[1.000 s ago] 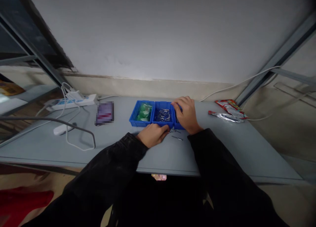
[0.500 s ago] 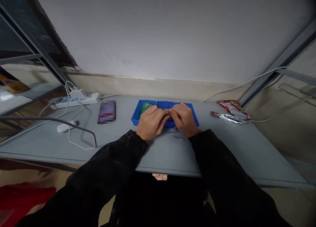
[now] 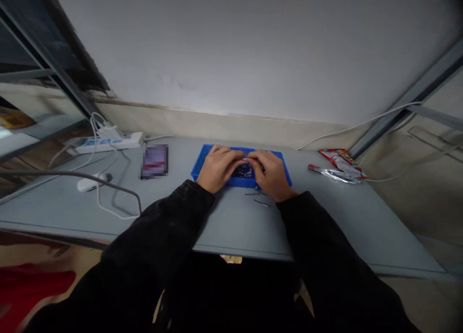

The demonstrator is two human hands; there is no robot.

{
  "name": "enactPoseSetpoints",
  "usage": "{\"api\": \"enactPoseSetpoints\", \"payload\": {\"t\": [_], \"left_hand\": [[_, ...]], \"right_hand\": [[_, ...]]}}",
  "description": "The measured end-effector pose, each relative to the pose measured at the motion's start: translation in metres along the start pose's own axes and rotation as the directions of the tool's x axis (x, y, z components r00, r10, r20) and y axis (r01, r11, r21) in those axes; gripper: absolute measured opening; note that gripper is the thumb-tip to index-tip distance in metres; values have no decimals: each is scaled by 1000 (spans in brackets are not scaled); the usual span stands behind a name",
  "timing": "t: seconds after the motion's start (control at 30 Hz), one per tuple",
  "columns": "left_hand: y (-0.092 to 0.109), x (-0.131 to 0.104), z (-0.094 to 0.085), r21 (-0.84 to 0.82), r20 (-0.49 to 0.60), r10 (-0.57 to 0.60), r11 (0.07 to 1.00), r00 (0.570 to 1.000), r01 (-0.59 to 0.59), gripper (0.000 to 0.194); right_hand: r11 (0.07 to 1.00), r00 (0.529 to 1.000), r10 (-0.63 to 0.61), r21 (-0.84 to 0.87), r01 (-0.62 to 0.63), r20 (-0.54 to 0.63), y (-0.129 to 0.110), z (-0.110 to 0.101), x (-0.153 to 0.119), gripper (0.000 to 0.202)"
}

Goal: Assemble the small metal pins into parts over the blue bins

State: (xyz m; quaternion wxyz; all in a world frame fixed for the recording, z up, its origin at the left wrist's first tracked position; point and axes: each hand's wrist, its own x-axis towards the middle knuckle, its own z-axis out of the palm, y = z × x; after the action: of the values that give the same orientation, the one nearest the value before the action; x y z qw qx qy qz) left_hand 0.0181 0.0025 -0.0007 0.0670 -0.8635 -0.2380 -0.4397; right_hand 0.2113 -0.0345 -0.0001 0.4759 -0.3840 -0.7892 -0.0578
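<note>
Grey table [image 3: 238,227] across mid-frame bears blue bins [image 3: 242,182] at centre, loose metal pins [image 3: 261,203] just below them, white power strip [image 3: 127,142], pixelated purple item [image 3: 155,161] and white case [image 3: 87,185] at left, red packet [image 3: 334,154] and silver wrapper [image 3: 338,175] at right.

Long, loose black sleeves [image 3: 162,239], possibly denim, with faint creases near the left cuff [image 3: 198,194]

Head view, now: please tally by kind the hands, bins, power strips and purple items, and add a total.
Bare left hand and bare right hand: 2
Blue plastic bins, partly covered: 3
White plastic power strip: 1
Purple rectangular item, blurred: 1
Total: 7
</note>
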Motion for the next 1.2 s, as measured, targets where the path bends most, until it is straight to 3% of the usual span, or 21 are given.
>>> {"api": "enactPoseSetpoints", "payload": {"t": [0.37, 0.8, 1.2], "left_hand": [[1, -4, -3, 15, 19, -78, 997, 997, 78, 20], [4, -4, -2, 11, 47, -59, 998, 997, 59, 20], [5, -3, -8, 9, 17, -113, 994, 993, 113, 23]], "right_hand": [[999, 1000, 14, 49, -15, 9, 2, 2, -2, 16], [1000, 999, -2, 26, 1, 53, 3, 2, -1, 20], [1000, 999, 13, 11, -13, -30, 9, -5, 1, 17]]}}
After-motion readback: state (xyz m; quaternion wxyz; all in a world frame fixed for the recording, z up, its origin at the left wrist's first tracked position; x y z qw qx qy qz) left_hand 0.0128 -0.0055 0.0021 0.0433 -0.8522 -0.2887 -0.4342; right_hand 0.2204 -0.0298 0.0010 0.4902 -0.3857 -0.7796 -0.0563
